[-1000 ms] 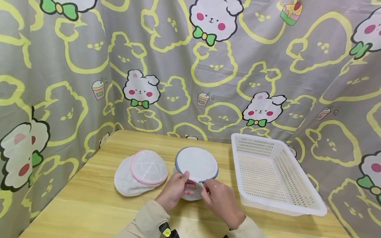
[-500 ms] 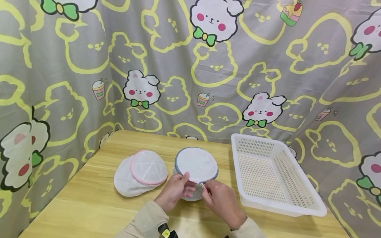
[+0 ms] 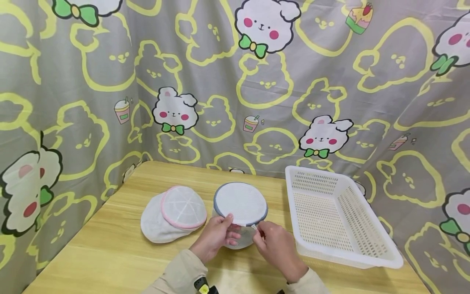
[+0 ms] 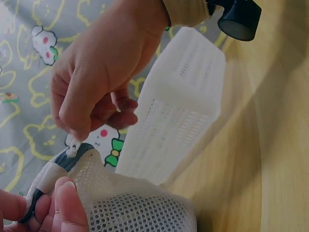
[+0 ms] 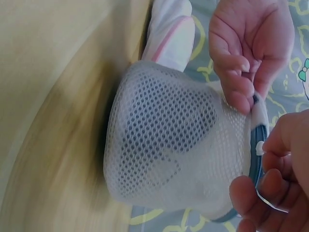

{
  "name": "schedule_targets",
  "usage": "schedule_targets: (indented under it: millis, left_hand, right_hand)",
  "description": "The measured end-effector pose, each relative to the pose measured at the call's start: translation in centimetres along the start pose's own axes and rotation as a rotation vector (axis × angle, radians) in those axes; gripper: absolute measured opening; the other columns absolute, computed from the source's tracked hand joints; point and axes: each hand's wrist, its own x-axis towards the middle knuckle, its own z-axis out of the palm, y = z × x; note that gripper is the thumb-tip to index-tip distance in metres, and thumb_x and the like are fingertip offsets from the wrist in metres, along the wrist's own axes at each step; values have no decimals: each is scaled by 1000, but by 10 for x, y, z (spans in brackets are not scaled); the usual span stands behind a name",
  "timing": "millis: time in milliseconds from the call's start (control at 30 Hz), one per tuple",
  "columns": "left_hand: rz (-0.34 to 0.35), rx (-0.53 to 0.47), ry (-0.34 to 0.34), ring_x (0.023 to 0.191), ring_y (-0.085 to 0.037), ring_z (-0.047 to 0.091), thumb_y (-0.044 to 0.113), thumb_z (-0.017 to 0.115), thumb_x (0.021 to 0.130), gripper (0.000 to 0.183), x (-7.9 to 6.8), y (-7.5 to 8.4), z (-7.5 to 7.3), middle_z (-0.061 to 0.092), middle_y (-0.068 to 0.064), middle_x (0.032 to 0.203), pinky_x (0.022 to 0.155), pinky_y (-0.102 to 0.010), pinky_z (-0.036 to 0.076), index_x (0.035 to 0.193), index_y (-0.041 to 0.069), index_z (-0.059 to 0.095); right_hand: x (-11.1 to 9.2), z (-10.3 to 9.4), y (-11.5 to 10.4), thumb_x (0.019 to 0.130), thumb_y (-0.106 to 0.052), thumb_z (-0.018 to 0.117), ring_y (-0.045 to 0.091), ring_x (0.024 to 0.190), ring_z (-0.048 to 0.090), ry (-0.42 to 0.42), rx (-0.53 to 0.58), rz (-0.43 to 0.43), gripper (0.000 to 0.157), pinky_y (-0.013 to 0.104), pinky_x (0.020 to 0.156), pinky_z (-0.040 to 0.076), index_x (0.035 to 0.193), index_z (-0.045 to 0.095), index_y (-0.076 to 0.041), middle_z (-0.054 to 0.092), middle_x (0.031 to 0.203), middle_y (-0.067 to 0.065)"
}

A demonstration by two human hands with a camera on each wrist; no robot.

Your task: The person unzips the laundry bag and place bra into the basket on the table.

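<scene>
A white mesh laundry bag, round with a blue zipper band along its top edge, stands upright on the table. My left hand pinches its near rim between thumb and fingers. With my right hand I pinch the small white zipper pull at the front right of that rim. In the right wrist view, something dark shows through the mesh side of the bag. To the left lies a soft white cloth item with a pink-edged round panel of radiating seams.
A white plastic basket with slotted walls stands to the right of the bag, nothing visible in it. A wooden table carries everything. Behind and at both sides hangs a grey curtain with cartoon bears.
My right hand has moved slightly right along the rim with the zipper pull. The bag has turned or shifted a little to the left. My left hand keeps its hold.
</scene>
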Motion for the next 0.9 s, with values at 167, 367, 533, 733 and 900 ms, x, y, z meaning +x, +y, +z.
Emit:
schedule_targets:
  millis: [167,367,533,733,900]
  left_hand:
    - [7,2,-9,68,-11,60,23,37,107,37,-1,1,-2,60,-11,94,59,-22,52,105,-10,54]
    - [7,-5,-18,67,-10,60,22,38,107,37,-1,2,-1,60,-9,92,59,-21,51,105,-10,55]
    - [7,-1,-19,67,-9,59,22,38,107,37,-2,2,-2,60,-8,90,58,-21,51,104,-10,55]
    - [3,15,-20,67,-9,59,23,38,106,37,-3,3,-3,60,-7,90,58,-21,50,103,-9,55]
    - [-6,23,-20,67,-10,59,24,38,106,37,-4,4,-3,61,-8,91,57,-21,51,104,-9,55]
  right_hand:
    - [0,0,3,69,-8,65,-5,47,24,37,-4,-24,28,11,37,19,59,43,-22,34,56,-16]
    - [-1,-2,3,68,-9,65,-5,47,23,35,-22,-15,28,12,37,19,59,42,-23,32,55,-16]
    - [0,-3,5,69,-10,64,-4,46,25,3,-30,31,29,15,37,21,59,41,-24,32,55,-17]
    - [0,-4,6,69,-10,64,-3,46,25,4,-25,51,29,16,36,21,58,41,-24,33,54,-17]
    - [0,-4,7,69,-10,63,-3,46,25,-6,-22,57,30,16,36,21,57,39,-24,32,54,-16]
